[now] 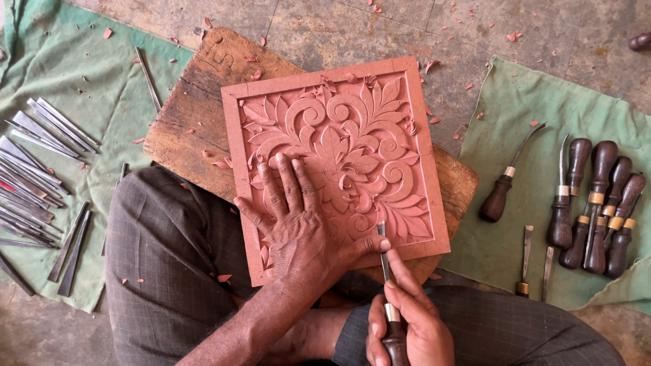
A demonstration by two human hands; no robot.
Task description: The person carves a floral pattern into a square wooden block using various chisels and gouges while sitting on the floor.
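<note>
1. Head view: the left hand (296, 227) lies flat, fingers spread, on the square reddish carved wooden panel with floral relief (337, 159), clasping nothing.
2. The right hand (407, 325) grips a dark-handled steel chisel (388, 285), its tip at the panel's lower edge beside the left thumb.
3. The panel rests on a worn brown wooden board (193, 112) (chips scattered around), over the person's lap.

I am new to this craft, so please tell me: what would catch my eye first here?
The carved floral panel in reddish wood lies in the centre on a worn board. The left hand presses flat on it; the right hand guides a chisel at its lower edge. Dark-handled tools lie on the right.
</note>
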